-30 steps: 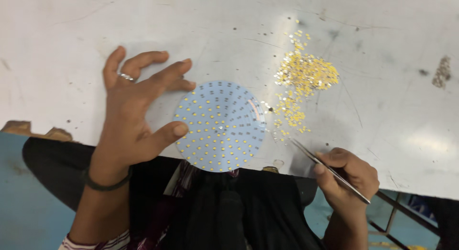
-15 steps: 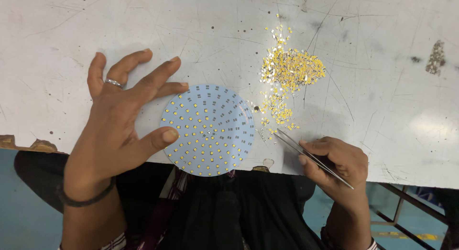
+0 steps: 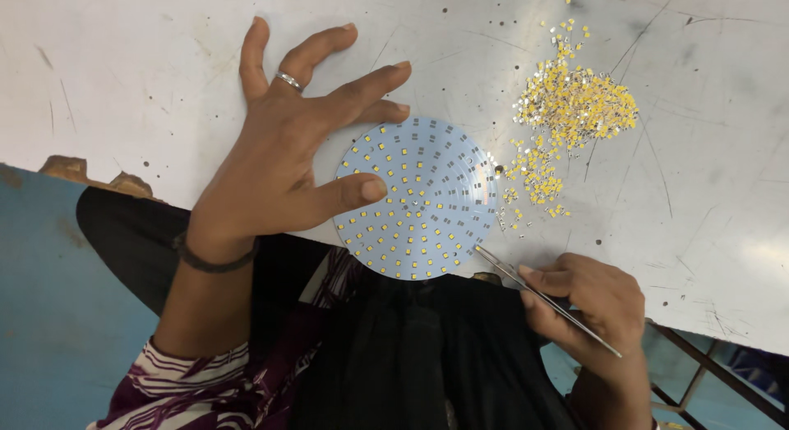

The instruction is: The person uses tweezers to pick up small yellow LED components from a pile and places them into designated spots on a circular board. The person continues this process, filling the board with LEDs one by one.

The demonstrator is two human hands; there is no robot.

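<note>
Two hands flanked the round pale-blue LED board (image 3: 417, 197). Left hand (image 3: 283, 154), spread open, pinned the board's left edge by thumb. Right hand (image 3: 588, 302) pinched thin metal tweezers (image 3: 542, 298), tips touching its lower-right rim, axis running down-right. Loose yellow chips (image 3: 567, 117) lay upper-right of it.

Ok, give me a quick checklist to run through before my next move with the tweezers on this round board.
1. Left hand steadying the round board: ok, thumb presses its left part.
2. Tweezers held in right hand: ok.
3. Tweezer tips at board's lower right edge: ok.
4. Chip held in tips: cannot tell.
5. Loose yellow chips within reach: ok, piled right of board.
6. Board fully on the table: not ok, its lower edge overhangs.
</note>
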